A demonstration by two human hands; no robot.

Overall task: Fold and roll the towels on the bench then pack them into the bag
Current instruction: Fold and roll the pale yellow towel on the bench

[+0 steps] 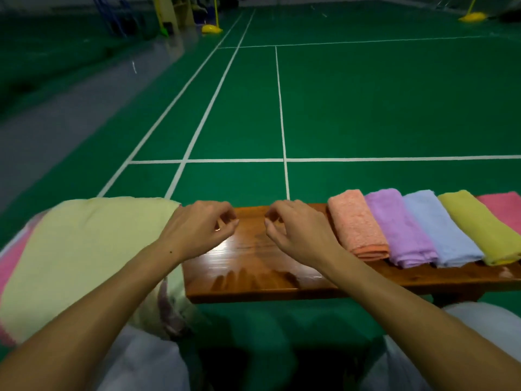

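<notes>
Dim indoor light, dark vignette at corners — glare patch on glossy bench (225,246), hands reflected in it. Wide-angle bends court lines; bottom and left edges blurred, centre sharp.

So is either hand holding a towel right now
No, the left hand and right hand hover empty above the bare bench.

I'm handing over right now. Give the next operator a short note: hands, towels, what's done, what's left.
Left hand and right hand: both hover over the bare bench, fingers loosely curled, holding nothing.
Folded in a row at the right: orange towel, purple towel, blue towel, yellow towel, pink towel.
A pale yellow towel lies spread at the left.
Left: none looks rolled; packing not begun; no bag clearly in view.
</notes>
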